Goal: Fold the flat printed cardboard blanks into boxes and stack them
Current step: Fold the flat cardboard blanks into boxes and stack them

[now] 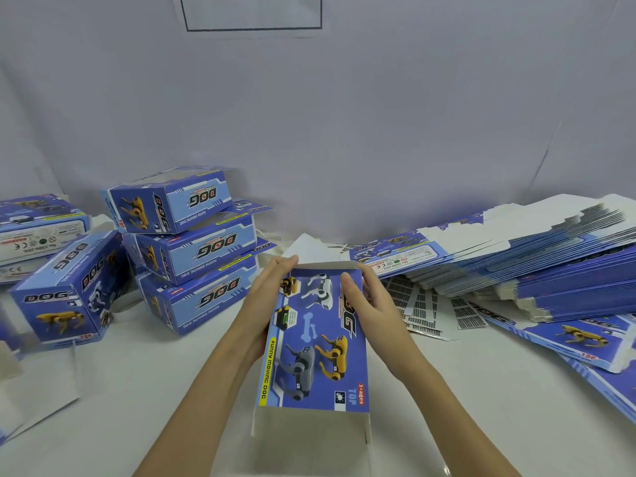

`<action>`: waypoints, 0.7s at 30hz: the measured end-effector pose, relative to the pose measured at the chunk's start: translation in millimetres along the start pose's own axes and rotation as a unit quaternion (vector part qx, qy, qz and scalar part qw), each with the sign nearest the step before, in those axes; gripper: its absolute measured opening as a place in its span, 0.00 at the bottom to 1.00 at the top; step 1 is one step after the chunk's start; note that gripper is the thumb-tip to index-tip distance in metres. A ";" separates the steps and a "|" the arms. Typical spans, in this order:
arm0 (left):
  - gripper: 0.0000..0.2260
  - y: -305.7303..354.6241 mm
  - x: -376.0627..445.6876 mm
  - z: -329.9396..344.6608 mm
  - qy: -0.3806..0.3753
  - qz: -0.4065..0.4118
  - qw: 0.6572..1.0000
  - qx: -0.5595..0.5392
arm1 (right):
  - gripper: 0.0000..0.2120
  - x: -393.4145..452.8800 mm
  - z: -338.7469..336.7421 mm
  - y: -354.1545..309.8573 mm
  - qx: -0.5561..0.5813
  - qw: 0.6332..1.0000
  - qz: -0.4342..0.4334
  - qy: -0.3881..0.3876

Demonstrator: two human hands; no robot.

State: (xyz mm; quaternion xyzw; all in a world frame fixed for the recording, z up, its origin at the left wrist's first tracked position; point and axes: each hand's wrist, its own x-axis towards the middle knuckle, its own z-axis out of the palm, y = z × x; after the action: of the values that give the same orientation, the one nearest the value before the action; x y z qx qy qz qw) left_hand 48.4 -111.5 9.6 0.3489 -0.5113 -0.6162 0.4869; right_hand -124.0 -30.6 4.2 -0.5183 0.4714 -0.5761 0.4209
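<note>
I hold a blue printed box (311,342) with robot-dog pictures upright over the middle of the table. It is opened into a sleeve, with white flaps loose at its near end. My left hand (265,297) grips its left side, fingers reaching the far top edge. My right hand (370,304) grips the right side, thumb lying across the printed face. Folded boxes form a stack of three (196,249) at the left. A thick pile of flat blanks (516,259) lies at the right.
More folded boxes stand at the far left: one upright (69,290), others lying behind it (38,228). Loose blanks (585,342) and barcode sticker sheets (423,311) spread on the white table at the right. A pale backdrop hangs behind.
</note>
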 end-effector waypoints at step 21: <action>0.11 14.8 -9.2 -2.7 -0.062 -0.058 0.994 0.071 | 0.10 2.5 5.9 -1.5 0.053 0.994 0.088 0.023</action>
State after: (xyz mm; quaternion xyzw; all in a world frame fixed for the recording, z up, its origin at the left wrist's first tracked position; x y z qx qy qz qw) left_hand 57.1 -103.5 22.7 0.3727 -0.5622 -0.6257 0.3919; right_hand -118.4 -33.3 6.3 -0.4386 0.4939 -0.5723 0.4860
